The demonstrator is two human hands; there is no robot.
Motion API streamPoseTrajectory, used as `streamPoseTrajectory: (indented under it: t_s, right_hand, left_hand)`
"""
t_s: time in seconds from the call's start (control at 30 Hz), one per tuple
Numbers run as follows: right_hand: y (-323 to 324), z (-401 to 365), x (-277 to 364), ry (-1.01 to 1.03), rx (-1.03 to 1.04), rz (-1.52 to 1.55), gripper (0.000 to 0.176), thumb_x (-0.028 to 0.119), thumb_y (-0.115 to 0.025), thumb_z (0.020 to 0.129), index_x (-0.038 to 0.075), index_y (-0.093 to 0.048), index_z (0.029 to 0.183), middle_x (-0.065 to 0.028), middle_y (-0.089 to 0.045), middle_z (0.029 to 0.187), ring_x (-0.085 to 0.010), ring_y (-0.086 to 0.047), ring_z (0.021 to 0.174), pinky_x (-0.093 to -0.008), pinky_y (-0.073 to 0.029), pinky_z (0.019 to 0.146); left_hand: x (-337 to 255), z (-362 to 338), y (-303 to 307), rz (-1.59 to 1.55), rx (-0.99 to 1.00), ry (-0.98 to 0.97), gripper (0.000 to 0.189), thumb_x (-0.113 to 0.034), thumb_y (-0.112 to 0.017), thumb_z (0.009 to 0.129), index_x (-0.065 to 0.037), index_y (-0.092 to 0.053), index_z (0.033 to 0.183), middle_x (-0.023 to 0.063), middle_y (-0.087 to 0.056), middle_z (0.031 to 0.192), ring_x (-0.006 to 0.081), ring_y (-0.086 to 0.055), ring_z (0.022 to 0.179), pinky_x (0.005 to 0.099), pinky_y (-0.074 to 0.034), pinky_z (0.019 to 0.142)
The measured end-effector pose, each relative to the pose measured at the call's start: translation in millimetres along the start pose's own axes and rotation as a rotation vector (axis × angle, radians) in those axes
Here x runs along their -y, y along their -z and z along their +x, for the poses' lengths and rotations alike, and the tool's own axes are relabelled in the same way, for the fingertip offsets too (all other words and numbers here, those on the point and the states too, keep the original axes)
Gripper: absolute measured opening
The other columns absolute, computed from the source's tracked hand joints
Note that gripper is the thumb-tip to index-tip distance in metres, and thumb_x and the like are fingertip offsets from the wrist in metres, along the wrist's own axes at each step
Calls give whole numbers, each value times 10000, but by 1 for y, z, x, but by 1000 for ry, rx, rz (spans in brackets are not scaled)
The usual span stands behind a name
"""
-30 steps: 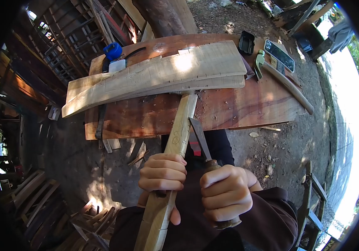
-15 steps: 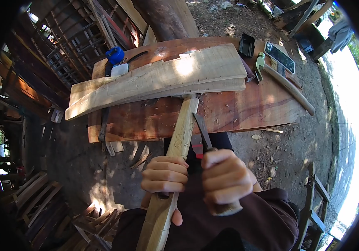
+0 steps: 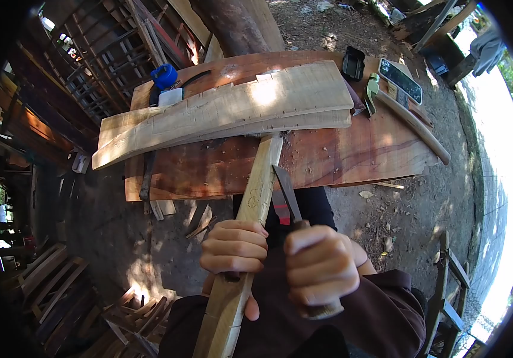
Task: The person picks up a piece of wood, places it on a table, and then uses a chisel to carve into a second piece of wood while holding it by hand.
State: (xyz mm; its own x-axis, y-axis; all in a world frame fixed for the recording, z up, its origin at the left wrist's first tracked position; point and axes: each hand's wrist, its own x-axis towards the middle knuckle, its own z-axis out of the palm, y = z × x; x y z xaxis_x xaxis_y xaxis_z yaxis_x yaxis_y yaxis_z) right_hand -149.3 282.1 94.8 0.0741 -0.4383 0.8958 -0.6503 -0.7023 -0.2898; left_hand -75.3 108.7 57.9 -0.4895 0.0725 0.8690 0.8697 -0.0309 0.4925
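My left hand (image 3: 233,246) is wrapped around a long squared wooden bar (image 3: 255,197), thumb underneath. A pencilled round mark shows on the bar's upper face, and its far end meets the table by the stacked boards. In my closed right hand (image 3: 321,262) is the wooden handle of a knife (image 3: 289,192). The dark blade points away from me, its angled tip at or very near the bar's right edge; contact is hard to tell. Two pale boards (image 3: 226,110) with notched edges lie stacked across the reddish wooden table (image 3: 352,155).
On the table's right lie a green-headed hammer (image 3: 409,122), a phone (image 3: 400,79) and a black case (image 3: 353,63). A blue lidded container (image 3: 164,77) stands at back left. Wood scraps (image 3: 53,277) pile at lower left; a wooden frame (image 3: 450,286) stands at right.
My right hand has drawn slightly back toward me with the knife, its tip sliding lower along the bar's edge. My left hand and the bar have barely shifted.
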Motion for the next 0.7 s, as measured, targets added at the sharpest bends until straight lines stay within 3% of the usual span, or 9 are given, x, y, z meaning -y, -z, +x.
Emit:
streamPoseTrajectory:
  t_s: [0.13,0.23,0.33,0.43,0.6,0.7]
  right_hand:
    - [5,-7,-11,-165,-99,-58,221,57,-694,775,53,-529,628,-12,-447,544,-174,-467,422,-324,-354,514]
    - [-1,-9,-7,-2,-191,-26,251,69,-674,815,51,-529,611,-29,-486,533,-175,-510,424,-319,-340,508]
    - [3,-6,-18,-119,-136,-24,279,102,-686,833,57,-532,605,-25,-480,522,-174,-506,411,-318,-336,499]
    - [6,-13,-18,-81,-179,-5,247,134,-645,844,63,-521,642,0,-384,561,-180,-416,435,-326,-330,511]
    - [1,-13,-26,-147,-170,-59,310,190,-645,884,56,-515,637,5,-382,555,-172,-412,433,-316,-309,507]
    - [6,-11,-22,-95,-197,-41,341,238,-644,906,56,-519,646,0,-396,570,-175,-423,444,-311,-306,506]
  left_hand:
    - [0,1,2,14,23,-3,630,-621,-800,711,-20,-612,737,92,-623,658,246,-642,596,417,-582,683]
    - [0,1,2,14,23,-5,629,-622,-797,713,-22,-613,736,93,-624,654,245,-646,597,415,-583,682]
    - [1,-1,3,3,25,-6,625,-621,-796,715,-23,-615,736,93,-624,650,245,-647,598,414,-585,677]
    - [0,2,3,10,49,-6,621,-618,-797,716,-24,-617,736,92,-625,650,248,-647,594,414,-586,666]
    - [1,1,3,14,46,-12,620,-621,-793,718,-27,-619,734,93,-629,653,251,-647,589,416,-587,654]
    - [1,4,5,51,105,-13,679,-732,-723,716,-63,-605,726,52,-626,657,212,-641,615,375,-582,682]
